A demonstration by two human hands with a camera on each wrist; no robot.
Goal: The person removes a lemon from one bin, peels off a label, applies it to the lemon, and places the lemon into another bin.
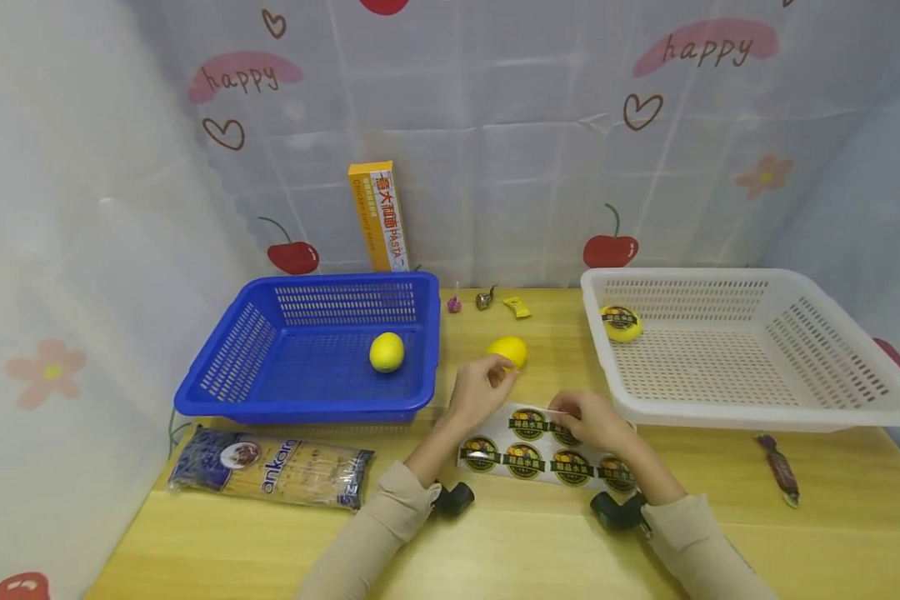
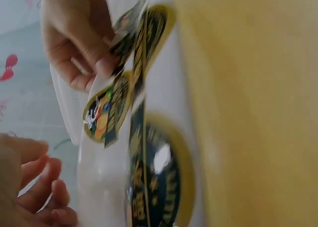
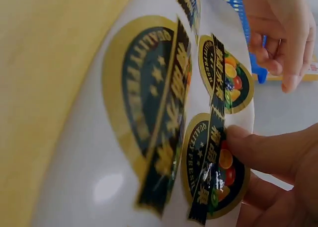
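My right hand (image 1: 588, 417) pinches the far edge of a sticker sheet (image 1: 495, 471), thumb on top and fingers behind, as the right wrist view shows. Round black and gold fruit labels (image 3: 218, 162) cover the sheet, which bends upward there. Over the sheet's far left corner, my left hand (image 1: 483, 387) hangs with loosely bent fingers and holds nothing. Just beyond its fingertips lies a lemon (image 1: 510, 348), partly hidden; whether they touch I cannot tell. A second lemon (image 1: 387, 352) sits in the blue basket (image 1: 307, 408). A labelled yellow fruit (image 1: 621, 325) lies in the white basket (image 1: 765, 412).
A bag of pasta (image 1: 270, 467) lies in front of the blue basket, and an upright pasta box (image 1: 378, 217) stands behind it. Along the back are a lollipop (image 1: 454, 304), a dark-wrapped sweet (image 1: 483, 300) and a yellow sweet (image 1: 517, 307). A long wrapped candy (image 1: 780, 471) lies at right.
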